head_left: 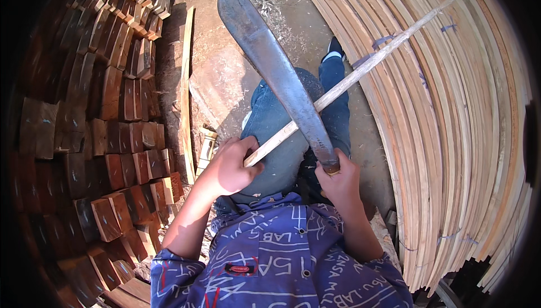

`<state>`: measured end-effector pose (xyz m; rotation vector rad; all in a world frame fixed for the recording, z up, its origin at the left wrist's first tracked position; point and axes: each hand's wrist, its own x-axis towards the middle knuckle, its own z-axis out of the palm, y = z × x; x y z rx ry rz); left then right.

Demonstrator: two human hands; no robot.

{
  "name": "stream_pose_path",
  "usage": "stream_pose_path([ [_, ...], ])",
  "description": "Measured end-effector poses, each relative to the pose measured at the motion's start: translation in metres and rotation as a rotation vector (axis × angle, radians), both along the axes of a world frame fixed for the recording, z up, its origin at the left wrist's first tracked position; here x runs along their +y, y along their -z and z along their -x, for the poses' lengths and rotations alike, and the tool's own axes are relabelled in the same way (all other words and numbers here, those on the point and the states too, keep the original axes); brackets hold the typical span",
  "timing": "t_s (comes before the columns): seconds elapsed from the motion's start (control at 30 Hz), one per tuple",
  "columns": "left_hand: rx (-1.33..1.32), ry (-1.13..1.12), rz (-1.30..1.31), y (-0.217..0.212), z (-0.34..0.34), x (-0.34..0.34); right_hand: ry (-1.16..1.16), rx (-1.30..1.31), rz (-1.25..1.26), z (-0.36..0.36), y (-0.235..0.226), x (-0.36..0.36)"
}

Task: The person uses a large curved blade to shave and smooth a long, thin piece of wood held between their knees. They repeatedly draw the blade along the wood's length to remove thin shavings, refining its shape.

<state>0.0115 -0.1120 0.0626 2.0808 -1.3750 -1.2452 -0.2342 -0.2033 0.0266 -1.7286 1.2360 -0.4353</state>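
My left hand (232, 164) is closed round the near end of a long pale wooden stick (372, 67), which slants up to the far right over my legs. In my right hand (339, 175) is the handle of a machete (270, 57); the fingers wrap it and hide most of it. The broad, dark steel blade points up and to the left. It crosses over the stick and covers a short part of it. Whether the blade touches the stick, I cannot tell.
Stacked reddish-brown wood blocks (112, 156) rise on the left. Long pale wooden strips (445, 139), bundled with bluish ties, curve along the right. A narrow plank (186, 94) lies on the ground beside the blocks. Wood shavings (267, 4) litter the ground ahead, beyond my jeans-clad legs (276, 139).
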Motion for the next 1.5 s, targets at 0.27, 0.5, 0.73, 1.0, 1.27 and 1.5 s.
stream_pose_path([
  [0.27, -0.036, -0.067, 0.016, -0.006, 0.004, 0.003, 0.234, -0.12, -0.245, 0.004, -0.015, -0.027],
  [0.5, 0.029, -0.024, 0.017, -0.004, 0.0, -0.002, 0.008, -0.076, -0.035, 0.0, 0.006, -0.002],
  [0.73, -0.016, -0.061, 0.092, 0.001, 0.0, 0.005, 0.186, -0.101, -0.282, -0.002, -0.023, -0.031],
  [1.0, 0.147, -0.011, 0.011, 0.007, -0.007, -0.005, -0.1, 0.059, 0.018, -0.005, -0.008, 0.001],
  [1.27, -0.016, -0.064, 0.069, 0.0, 0.0, 0.006, 0.181, -0.108, -0.212, 0.002, -0.021, -0.028],
  [1.5, -0.047, -0.027, 0.06, -0.003, 0.004, -0.002, 0.014, -0.138, -0.097, -0.006, -0.01, 0.0],
])
